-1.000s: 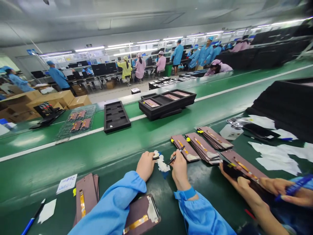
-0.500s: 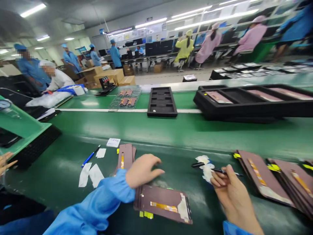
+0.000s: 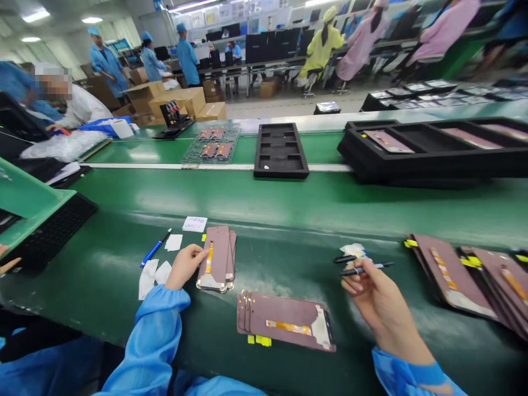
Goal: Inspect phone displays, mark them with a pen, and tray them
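Note:
My left hand has its thumb and fingers closed on the left edge of the top panel in a small stack of brown screen panels with orange flex strips. My right hand grips a black pen between thumb and fingers. Just behind that pen lie crumpled white paper and another dark pen. Between my hands, nearer to me, several overlapping brown panels lie sideways, with yellow tabs along their lower edge. Fanned stacks of similar panels rest at the right.
Paper slips and a blue pen lie left of my left hand. Farther back are a black tray, a clear tray and stacked black trays. A keyboard and another person's fingers are at the left edge.
My left hand has moved left from above the sideways panels to the upright stack and closed on its edge. The pen in my right hand has shifted left. The view has tilted down.

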Tool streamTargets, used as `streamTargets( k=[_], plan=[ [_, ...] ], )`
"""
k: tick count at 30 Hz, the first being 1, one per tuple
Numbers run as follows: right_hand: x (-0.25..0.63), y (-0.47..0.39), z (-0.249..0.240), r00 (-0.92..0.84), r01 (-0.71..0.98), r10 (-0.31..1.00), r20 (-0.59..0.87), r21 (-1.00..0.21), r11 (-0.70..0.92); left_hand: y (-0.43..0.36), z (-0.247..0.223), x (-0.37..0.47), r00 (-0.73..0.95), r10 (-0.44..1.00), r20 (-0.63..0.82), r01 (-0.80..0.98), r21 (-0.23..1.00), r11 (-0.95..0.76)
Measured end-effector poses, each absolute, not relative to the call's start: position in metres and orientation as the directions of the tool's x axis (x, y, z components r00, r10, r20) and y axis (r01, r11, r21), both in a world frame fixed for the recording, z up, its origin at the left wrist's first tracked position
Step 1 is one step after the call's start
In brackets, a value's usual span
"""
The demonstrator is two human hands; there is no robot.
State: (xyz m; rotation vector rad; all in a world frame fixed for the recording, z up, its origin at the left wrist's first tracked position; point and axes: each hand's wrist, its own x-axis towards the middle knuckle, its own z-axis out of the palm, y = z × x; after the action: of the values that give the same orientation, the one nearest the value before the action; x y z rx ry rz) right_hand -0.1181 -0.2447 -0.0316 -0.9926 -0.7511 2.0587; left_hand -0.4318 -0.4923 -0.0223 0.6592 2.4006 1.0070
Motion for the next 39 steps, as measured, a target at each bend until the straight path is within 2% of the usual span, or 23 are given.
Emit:
streamTargets(
  k=[5,8,11,15,22,25,28,32,39],
  plan=[
    [-0.120,-0.243,-0.010,-0.486,-0.338,0.753,-0.443,-0.699,-0.630,-0.481,0.012,-0.426,-0.751,0.613,-0.247,0.150,0.840,0.522],
    [-0.135,-0.244,0.000,-0.544,-0.301,0.711,-0.446,-0.687,-0.661,-0.449,0.021,-0.405,-0.646,0.716,-0.263,0.102,0.901,0.422],
    [-0.159,-0.247,-0.002,-0.543,-0.252,0.763,-0.350,-0.799,-0.546,-0.407,0.007,-0.378,-0.501,0.812,-0.299,0.101,0.912,0.398],
    [-0.192,-0.251,-0.021,-0.479,-0.167,0.862,-0.169,-0.946,-0.279,-0.369,-0.025,-0.353,-0.469,0.828,-0.307,0.231,0.862,0.450],
    [-0.221,-0.251,-0.054,-0.443,-0.161,0.889,-0.113,-0.966,-0.203,-0.378,-0.026,-0.346,-0.539,0.835,-0.113,0.574,0.676,0.462],
    [-0.223,-0.247,-0.064,-0.406,-0.169,0.908,-0.108,-0.967,-0.190,-0.379,-0.026,-0.345,-0.413,0.911,0.016,0.720,0.619,0.315],
    [-0.221,-0.245,-0.069,-0.400,-0.130,0.913,-0.086,-0.980,-0.149,-0.372,-0.034,-0.346,-0.257,0.952,0.167,0.857,0.494,0.145],
    [-0.215,-0.248,-0.066,-0.473,-0.013,0.881,-0.033,-0.999,-0.044,-0.364,-0.044,-0.348,-0.283,0.935,0.212,0.903,0.387,0.186],
    [-0.216,-0.256,-0.066,-0.580,0.119,0.811,0.078,-0.977,0.180,-0.364,-0.046,-0.348,-0.300,0.937,0.179,0.900,0.379,0.216]
  ],
)
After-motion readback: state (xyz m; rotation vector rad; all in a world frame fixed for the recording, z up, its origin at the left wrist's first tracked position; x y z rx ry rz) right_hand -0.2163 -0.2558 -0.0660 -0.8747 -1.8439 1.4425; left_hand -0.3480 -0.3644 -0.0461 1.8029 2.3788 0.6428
